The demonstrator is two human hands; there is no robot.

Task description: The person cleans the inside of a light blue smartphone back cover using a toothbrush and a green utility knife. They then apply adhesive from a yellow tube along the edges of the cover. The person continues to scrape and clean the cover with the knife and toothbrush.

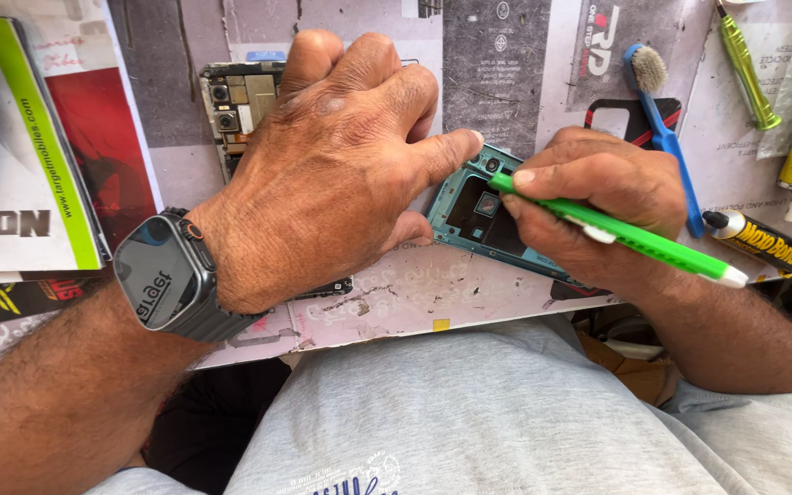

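- Head view: the left hand (341,174), fingers bent, presses on one opened phone body (236,105) and touches with its thumb one teal phone frame (469,215) lying on the worktable (414,293).
- The right hand (598,206) grips one green screwdriver (634,238), its tip on the frame's top corner.
- Near the right side lie one blue brush (662,119), two glue tubes (758,240), and one second yellow-green screwdriver (746,64).

A phone repair bench, this: an opened phone (238,115) with bare circuitry, a stripped teal frame (474,215), a cleaning brush (662,119), a screwdriver (749,69) and glue tubes (758,240) on a scuffed, poster-covered worktop (414,293).
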